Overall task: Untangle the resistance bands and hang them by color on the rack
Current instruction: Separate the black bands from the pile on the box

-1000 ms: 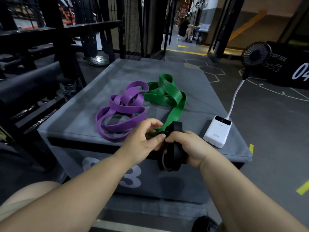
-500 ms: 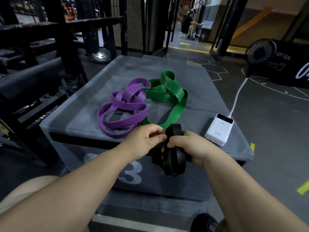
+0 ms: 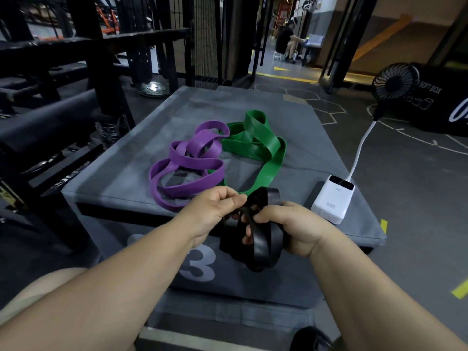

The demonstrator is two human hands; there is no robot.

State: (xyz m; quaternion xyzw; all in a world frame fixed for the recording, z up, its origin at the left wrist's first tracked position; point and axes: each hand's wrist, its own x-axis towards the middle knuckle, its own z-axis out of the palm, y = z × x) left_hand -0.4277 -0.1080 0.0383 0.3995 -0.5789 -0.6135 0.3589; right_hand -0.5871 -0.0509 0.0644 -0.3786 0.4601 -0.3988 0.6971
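1. The black band (image 3: 263, 247) was flat, glossy rubber, bunched in narrow loops. Its long axis ran 12 to 6 o'clock, and the low end hung in front of the box's (image 3: 126, 173) near edge.
2. The left hand (image 3: 212, 214) was curled, pinching the band's upper strands between thumb and fingertips.
3. The right hand (image 3: 291, 224), at 3 o'clock of the left, was wrapped round the loops in a firm grip.
4. The purple band (image 3: 187, 171) lay on the box at 11 o'clock of the hands: smooth, flat, coiled in overlapping ovals, stretched roughly from 1 to 7 o'clock.
5. The green band (image 3: 263, 145), shinier, lay at 12 o'clock, touching the purple one. One straight strap pointed down towards the hands.
6. The box top was grey, cloth-like and rectangular.
7. A white, blocky power bank (image 3: 333, 198) sat at 2 o'clock of the right hand.
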